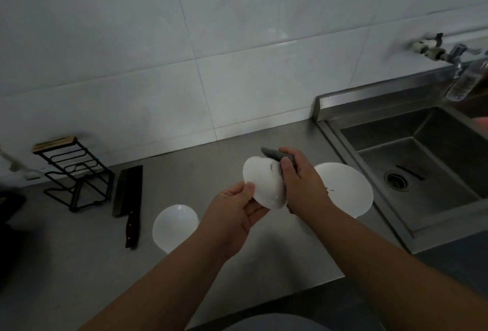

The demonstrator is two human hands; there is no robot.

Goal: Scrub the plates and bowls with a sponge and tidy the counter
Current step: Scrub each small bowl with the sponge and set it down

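here: sponge against a small dish, left of the sink

just left of the sink (383, 132), above the steel counter (198, 169), both hands meet on a small white dish (260, 183) held tilted in the air. the left hand (232, 214) pinches the dish's lower edge on the side away from the sink, thumb on the upper face and fingers curled beneath. the right hand (298, 180) is clenched round a dark grey sponge (274, 155), which presses on the dish's rim on the sink side – one end of the sponge pokes out past the fingers.

nearest the sink, just beside its left rim, a larger white plate (343, 188) lies flat on the counter, partly hidden behind the right wrist. farther from the sink, a white bowl (175, 226) sits upright on the counter beside the left forearm. farther still lies a dark-handled cleaver (129, 198), flat, and beyond it – farthest from the sink – stands a black wire rack (74, 175) with a wooden top. a tap (435, 49) juts from the tiled wall above the sink's far corner.
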